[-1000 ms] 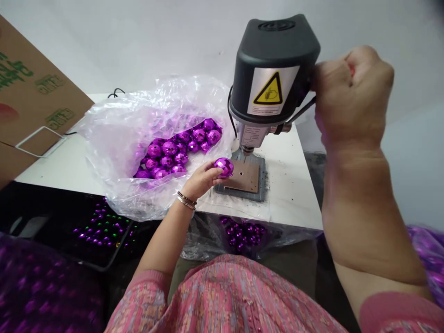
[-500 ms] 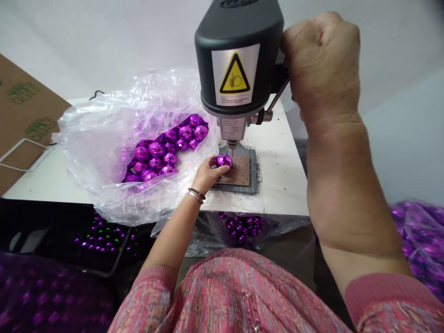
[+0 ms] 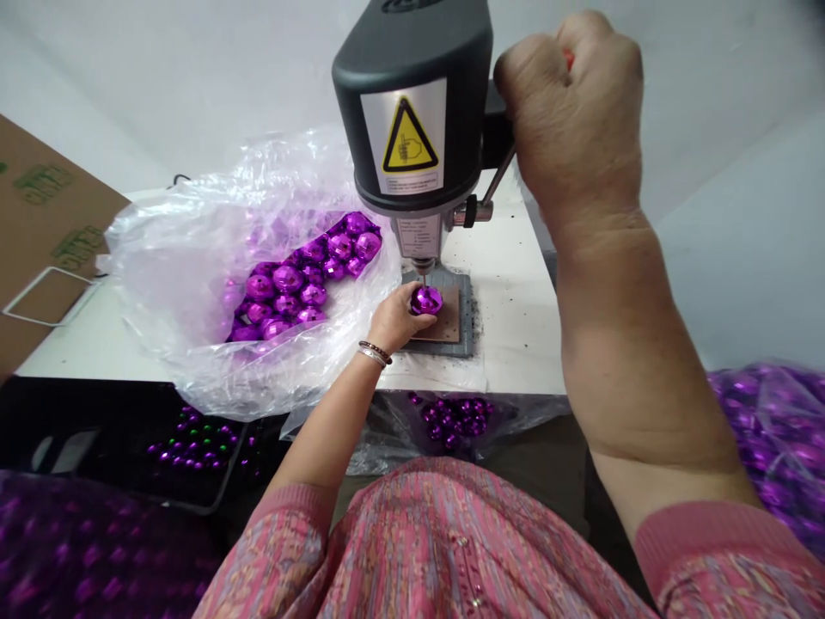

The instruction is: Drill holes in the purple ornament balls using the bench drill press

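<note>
Between the fingers and thumb of my left hand is a shiny purple faceted ball. It sits over a brown board on the grey base of a drill press. Right above the ball is the thin drill bit; whether its tip touches the ball I cannot tell. My right hand is raised beside the machine head, closed around the feed lever. A bit of red shows between its fingers, and most of the grip is hidden.
An open clear plastic bag with many purple balls lies on the white table, left of the press. A cardboard box stands at far left. More purple balls hang below the table edge and fill a bag at right.
My left hand has brought the ball slightly right, under the drill bit. My right hand stays on the lever. The view has shifted a little.
</note>
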Demonstrator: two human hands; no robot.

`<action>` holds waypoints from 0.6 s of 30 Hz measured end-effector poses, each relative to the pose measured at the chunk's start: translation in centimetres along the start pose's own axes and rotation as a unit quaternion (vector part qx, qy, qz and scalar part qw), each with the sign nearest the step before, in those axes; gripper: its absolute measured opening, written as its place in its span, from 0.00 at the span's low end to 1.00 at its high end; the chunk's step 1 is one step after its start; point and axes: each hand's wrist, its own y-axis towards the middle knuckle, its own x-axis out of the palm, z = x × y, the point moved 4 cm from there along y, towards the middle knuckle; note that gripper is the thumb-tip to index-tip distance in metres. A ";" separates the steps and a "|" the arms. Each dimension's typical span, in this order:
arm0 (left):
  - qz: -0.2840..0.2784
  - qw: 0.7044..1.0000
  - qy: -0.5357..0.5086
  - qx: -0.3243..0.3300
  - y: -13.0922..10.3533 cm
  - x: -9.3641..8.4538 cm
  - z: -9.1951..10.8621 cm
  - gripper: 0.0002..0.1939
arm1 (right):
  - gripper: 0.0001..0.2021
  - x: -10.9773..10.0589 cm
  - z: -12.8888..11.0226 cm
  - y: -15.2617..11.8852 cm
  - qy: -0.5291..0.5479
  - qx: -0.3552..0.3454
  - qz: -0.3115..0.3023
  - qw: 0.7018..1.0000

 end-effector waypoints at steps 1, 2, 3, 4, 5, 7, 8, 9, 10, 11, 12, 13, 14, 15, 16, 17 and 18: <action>-0.008 1.000 -0.004 -0.001 0.0 0.1 -0.1 0.33 | 0.19 0.0 0.0 -0.1 0.001 0.000 -0.001 1.000; -0.014 1.000 -0.011 -0.005 -0.1 0.2 -0.3 0.32 | 0.19 0.0 -0.1 -0.2 0.001 -0.001 0.002 1.000; -0.017 1.000 -0.017 -0.008 -0.1 0.2 -0.5 0.32 | 0.19 -0.1 -0.1 -0.3 0.002 -0.006 0.005 1.000; -0.019 1.000 -0.021 -0.011 -0.2 0.3 -0.6 0.31 | 0.19 -0.2 -0.1 -0.6 0.005 -0.015 0.008 1.000; -0.018 0.999 -0.024 -0.013 -0.2 0.3 -0.7 0.31 | 0.19 -0.3 0.0 -0.9 0.009 -0.027 0.012 1.000; -0.014 1.000 -0.025 -0.014 -0.3 0.4 -0.8 0.32 | 0.18 -0.6 0.2 -2.0 0.020 -0.063 0.015 0.998; -0.012 1.000 -0.023 -0.013 -0.3 0.4 -0.8 0.32 | 0.17 -0.8 0.5 -2.7 0.023 -0.087 0.016 0.996; -0.011 1.000 -0.021 -0.013 -0.3 0.4 -0.7 0.33 | 0.16 -0.9 0.8 -3.6 0.023 -0.115 0.016 0.993; -0.011 1.000 -0.018 -0.013 -0.3 0.4 -0.7 0.33 | 0.15 -1.1 1.2 -4.6 0.021 -0.147 0.021 0.989; -0.011 1.000 -0.015 -0.012 -0.3 0.5 -0.7 0.34 | 0.13 -1.3 1.6 -5.6 0.012 -0.179 0.026 0.983; -0.012 1.000 -0.012 -0.011 -0.3 0.5 -0.7 0.35 | 0.12 -1.4 2.1 -6.6 -0.001 -0.207 0.028 0.978; -0.013 1.000 -0.010 -0.009 -0.3 0.5 -0.7 0.35 | 0.11 -1.4 2.7 -7.6 -0.018 -0.221 0.027 0.975; -0.013 1.000 -0.008 -0.007 -0.3 0.5 -0.8 0.35 | 0.10 -1.4 3.3 -8.4 -0.036 -0.231 0.031 0.972; -0.012 1.000 -0.008 -0.004 -0.3 0.6 -0.8 0.35 | 0.09 -1.4 3.9 -9.1 -0.051 -0.237 0.034 0.970; -0.011 1.000 -0.008 -0.003 -0.3 0.6 -0.8 0.34 | 0.08 -1.3 4.4 -9.7 -0.060 -0.246 0.040 0.967; -0.009 1.000 -0.009 -0.003 -0.3 0.6 -0.9 0.34 | 0.07 -1.2 4.8 -10.1 -0.063 -0.256 0.046 0.963; -0.009 1.000 -0.012 -0.004 -0.3 0.6 -0.9 0.34 | 0.06 -1.1 5.1 -10.4 -0.061 -0.268 0.053 0.960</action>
